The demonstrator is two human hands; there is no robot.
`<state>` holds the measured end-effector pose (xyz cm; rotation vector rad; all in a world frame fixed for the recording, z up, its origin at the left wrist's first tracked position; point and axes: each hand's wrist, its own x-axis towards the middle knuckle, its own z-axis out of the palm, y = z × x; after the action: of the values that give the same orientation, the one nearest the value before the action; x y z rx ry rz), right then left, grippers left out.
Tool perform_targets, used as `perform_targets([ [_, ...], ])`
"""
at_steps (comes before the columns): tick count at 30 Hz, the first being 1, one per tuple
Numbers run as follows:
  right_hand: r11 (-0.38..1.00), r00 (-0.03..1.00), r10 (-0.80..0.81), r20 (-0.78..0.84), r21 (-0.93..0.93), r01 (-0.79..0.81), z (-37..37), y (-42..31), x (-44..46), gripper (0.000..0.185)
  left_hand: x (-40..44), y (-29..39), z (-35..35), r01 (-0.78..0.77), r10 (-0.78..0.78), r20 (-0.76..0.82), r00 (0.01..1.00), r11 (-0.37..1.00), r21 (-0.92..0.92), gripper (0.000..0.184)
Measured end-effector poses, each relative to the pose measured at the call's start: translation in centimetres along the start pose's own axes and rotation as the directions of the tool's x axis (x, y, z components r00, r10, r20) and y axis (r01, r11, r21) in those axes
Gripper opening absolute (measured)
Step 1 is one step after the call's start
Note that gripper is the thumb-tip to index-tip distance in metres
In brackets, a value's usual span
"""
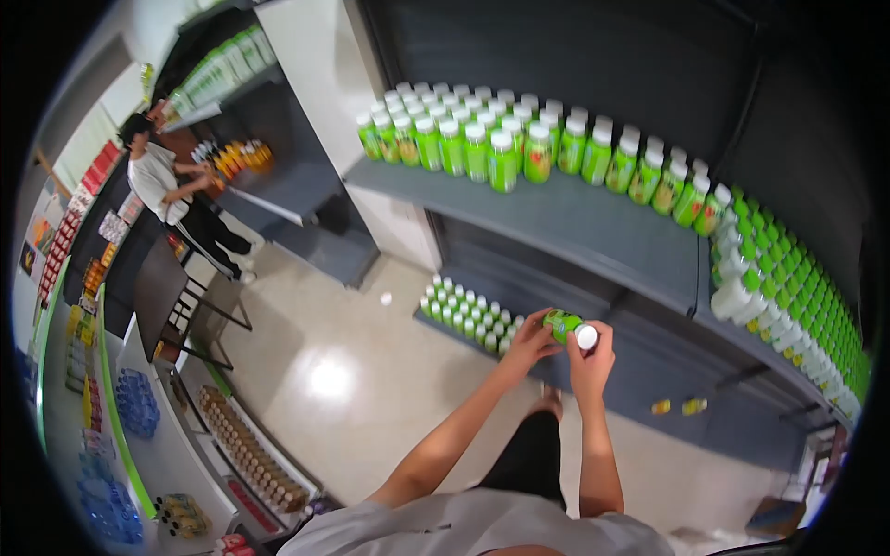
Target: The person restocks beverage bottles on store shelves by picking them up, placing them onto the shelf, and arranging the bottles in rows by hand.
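Both my hands hold one green bottle [563, 322] with a white cap, tilted in front of me above the floor. My left hand [528, 347] grips its bottom end, and my right hand [593, 357] is closed around the end near the cap. Ahead, many like green bottles [476, 153] with white caps stand in rows on a grey shelf [556, 218]. A tray of similar green bottles [468, 313] sits low, just beyond my left hand. The label's print is too blurred to read.
More green-capped bottles [797, 278] fill the shelf at the right. Two small bottles [693, 406] lie low at the right. Another person [167, 181] stands by a shelf at the far left, near a dark chair [171, 287]. Stocked shelves [139, 473] curve along the left.
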<state>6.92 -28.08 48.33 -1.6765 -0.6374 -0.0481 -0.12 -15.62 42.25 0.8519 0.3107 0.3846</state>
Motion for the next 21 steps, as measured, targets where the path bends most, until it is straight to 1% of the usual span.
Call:
perform_targets([
  [1,0.999,0.998,0.049,0.035,-0.002,-0.048,0.2,2.6,-1.6,0.029,-0.9,-2.6,-2.2,0.053,-0.054,-0.026,0.998,0.997,-0.065,0.047],
  [2,0.995,0.993,0.098,0.072,-0.013,-0.098,0.3,5.3,-3.1,0.028,-1.9,-5.0,-3.7,0.114,-0.113,-0.155,0.981,0.993,0.000,0.049],
  [3,0.993,0.988,0.101,0.114,-0.065,-0.094,0.8,7.3,-4.3,0.028,-2.1,-8.6,-6.2,0.126,-0.116,-0.242,0.963,0.992,0.025,0.046],
  [4,0.974,0.959,0.214,0.186,-0.121,-0.194,1.0,8.3,-5.1,0.029,-2.9,-11.2,-8.0,0.091,-0.088,-0.248,0.965,0.996,0.001,0.043],
  [5,0.941,0.911,0.324,0.254,-0.191,-0.281,1.2,9.4,-6.0,0.030,-3.6,-12.5,-9.1,0.084,-0.059,-0.259,0.964,0.993,0.085,0.041],
  [6,0.860,0.804,0.505,0.315,-0.265,-0.436,1.6,10.2,-6.3,0.031,-4.0,-13.6,-9.4,0.081,-0.010,-0.391,0.920,0.983,0.167,0.054],
  [7,0.862,0.796,0.504,0.336,-0.256,-0.438,2.4,12.7,-7.0,0.033,-3.9,-14.1,-9.5,0.059,0.003,-0.483,0.876,0.992,0.112,0.053],
  [8,0.868,0.789,0.495,0.362,-0.243,-0.433,3.3,15.4,-7.5,0.034,-3.8,-15.9,-11.2,0.130,-0.062,-0.510,0.858,0.987,0.098,0.051],
  [9,0.857,0.760,0.514,0.399,-0.278,-0.434,4.0,16.7,-7.6,0.034,-3.7,-16.6,-12.1,0.178,-0.090,-0.549,0.831,0.978,0.109,0.048],
  [10,0.846,0.727,0.531,0.435,-0.309,-0.433,4.7,18.1,-7.6,0.034,-3.6,-17.3,-12.9,0.196,-0.141,-0.549,0.824,0.980,0.041,0.048],
  [11,0.860,0.726,0.504,0.469,-0.348,-0.372,5.4,20.3,-7.8,0.033,-3.7,-18.4,-13.9,0.215,-0.196,-0.547,0.814,0.976,-0.029,0.048],
  [12,0.864,0.726,0.497,0.476,-0.353,-0.359,6.2,21.2,-7.9,0.032,-3.9,-19.7,-14.9,0.232,-0.251,-0.542,0.802,0.967,-0.104,0.048],
  [13,0.848,0.693,0.526,0.492,-0.369,-0.381,6.9,22.2,-7.6,0.032,-3.7,-21.3,-15.7,0.269,-0.299,-0.549,0.781,0.954,-0.137,0.050],
  [14,0.824,0.653,0.563,0.506,-0.396,-0.405,7.2,23.5,-7.9,0.032,-3.4,-22.4,-16.2,0.270,-0.323,-0.542,0.776,0.946,-0.178,0.051],
  [16,0.791,0.623,0.607,0.494,-0.450,-0.414,8.2,23.8,-7.8,0.033,-3.4,-23.7,-16.8,0.266,-0.365,-0.535,0.762,0.929,-0.256,0.052],
  [17,0.776,0.601,0.629,0.493,-0.442,-0.449,8.5,26.0,-8.2,0.035,-3.1,-25.0,-17.5,0.265,-0.371,-0.530,0.762,0.926,-0.268,0.054],
  [20,0.748,0.578,0.660,0.479,-0.492,-0.446,9.7,29.4,-8.3,0.035,-1.9,-28.5,-19.1,0.246,-0.397,-0.539,0.743,0.911,-0.331,0.054],
  [21,0.765,0.577,0.644,0.503,-0.445,-0.466,9.8,30.9,-8.3,0.037,-1.2,-30.0,-19.8,0.238,-0.410,-0.532,0.741,0.901,-0.362,0.054],
])
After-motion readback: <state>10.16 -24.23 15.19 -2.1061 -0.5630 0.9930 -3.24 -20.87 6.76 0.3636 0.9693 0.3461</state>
